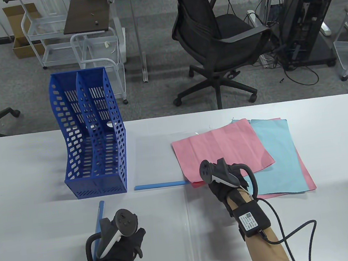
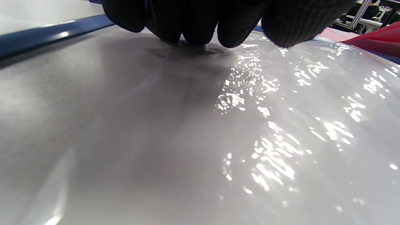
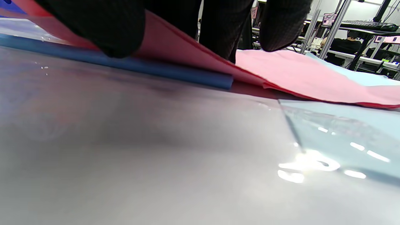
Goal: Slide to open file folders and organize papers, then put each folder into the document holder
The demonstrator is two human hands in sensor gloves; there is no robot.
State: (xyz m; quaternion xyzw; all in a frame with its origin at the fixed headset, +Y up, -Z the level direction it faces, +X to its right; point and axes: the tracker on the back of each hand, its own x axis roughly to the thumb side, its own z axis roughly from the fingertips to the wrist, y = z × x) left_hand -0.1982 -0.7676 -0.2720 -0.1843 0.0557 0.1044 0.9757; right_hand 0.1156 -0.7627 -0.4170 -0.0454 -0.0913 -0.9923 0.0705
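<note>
At the table's near edge: left hand point(image 1: 119, 238), fingertips point(image 2: 200, 31) pressed flat on a clear folder point(image 1: 161, 233) with blue spine bar point(image 1: 98, 222). Right hand point(image 1: 222, 175) pinches the corner of pink paper point(image 1: 224, 149), thumb under, fingers over. Paper stack lies right of folder, so the right hand is nearer. Blue document holder point(image 1: 91, 140) stands far-left, empty. Wrist-pack label point(image 1: 250, 219) unreadable.

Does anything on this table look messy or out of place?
Yes. The coloured papers right of the blue document holder lie fanned and skewed, pink over light blue, edges unaligned. The right hand grips the top pink sheet's near corner, which is raised.
</note>
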